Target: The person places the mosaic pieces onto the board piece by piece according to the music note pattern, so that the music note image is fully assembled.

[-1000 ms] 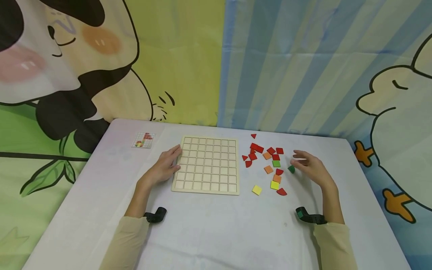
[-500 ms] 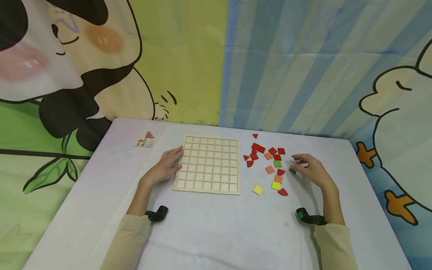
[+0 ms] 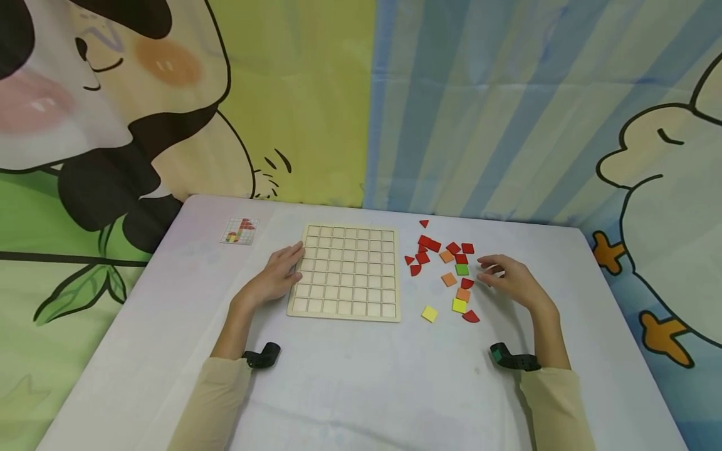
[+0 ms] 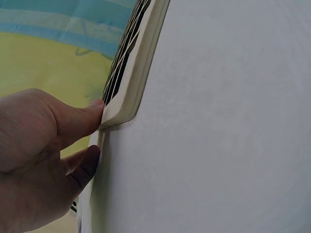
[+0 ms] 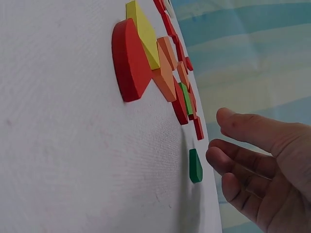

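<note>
"Board first: how far along is it?"

"Barely begun, I'd judge. Every square shows bare. What's left is the whole lot of coloured pieces, lying loose on the bench out at the board's three o'clock."

"Any loners?"

"A red triangle towards two o'clock of the board, and a yellow square towards four."

"And the picture card?"

"At ten o'clock from the board, flat, with a small coloured pattern on a grid. None of that pattern shows on the board."

"Left hand?"

"At the board's nine o'clock, touching the edge. Its fingers are apart from the thumb and aren't clamped on anything."

"Right hand?"

"Past the pieces at three o'clock, raised over the bench. Thumb and fingers are apart and hold nothing. The right wrist view shows a dark green piece lying near them, ungripped."
</note>
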### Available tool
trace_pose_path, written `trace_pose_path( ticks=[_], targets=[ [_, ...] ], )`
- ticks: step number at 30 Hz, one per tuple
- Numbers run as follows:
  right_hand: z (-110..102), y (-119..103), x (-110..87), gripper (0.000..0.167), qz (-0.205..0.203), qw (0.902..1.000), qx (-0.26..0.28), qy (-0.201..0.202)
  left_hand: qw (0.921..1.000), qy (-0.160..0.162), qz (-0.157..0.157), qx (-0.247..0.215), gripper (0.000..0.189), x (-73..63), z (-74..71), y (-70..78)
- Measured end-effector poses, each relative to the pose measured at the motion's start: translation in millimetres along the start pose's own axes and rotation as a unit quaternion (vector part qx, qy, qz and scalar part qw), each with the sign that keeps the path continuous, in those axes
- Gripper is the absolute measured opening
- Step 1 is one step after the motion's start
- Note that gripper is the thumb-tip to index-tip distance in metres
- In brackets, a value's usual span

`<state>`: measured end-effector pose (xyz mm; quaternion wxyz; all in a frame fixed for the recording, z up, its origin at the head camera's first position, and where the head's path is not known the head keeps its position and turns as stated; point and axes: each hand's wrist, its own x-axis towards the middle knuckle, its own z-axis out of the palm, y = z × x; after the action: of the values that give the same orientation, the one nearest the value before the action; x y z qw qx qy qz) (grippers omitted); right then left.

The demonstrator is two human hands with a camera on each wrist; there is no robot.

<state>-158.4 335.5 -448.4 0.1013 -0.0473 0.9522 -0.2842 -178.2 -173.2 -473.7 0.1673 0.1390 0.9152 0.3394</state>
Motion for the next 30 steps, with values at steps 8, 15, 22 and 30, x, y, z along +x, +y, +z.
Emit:
trace_pose_path(
  ticks=[8,15,22,30],
  targets=[
    [-0.3,1.7,0.2,0.046,-0.001,1.0,-0.007,0.006,1.0,0.002,0.002,-0.003,0.061,-3.2,-0.4,2.7],
    [-12.6,1.8,-7.9,0.044,0.024,0.9994,-0.024,0.012,1.0,-0.001,-0.001,-0.003,0.061,-1.3,-2.3,3.8],
    [-15.2,-0.2,-8.0,0.043,0.03,0.9985,-0.03,-0.034,1.0,0.001,-0.006,-0.001,0.061,0.1,-2.0,1.4],
    [-13.3,-3.0,-7.2,0.042,0.026,0.9978,-0.038,-0.048,1.0,0.004,-0.003,-0.006,0.06,0.1,-1.5,2.3]
  ],
)
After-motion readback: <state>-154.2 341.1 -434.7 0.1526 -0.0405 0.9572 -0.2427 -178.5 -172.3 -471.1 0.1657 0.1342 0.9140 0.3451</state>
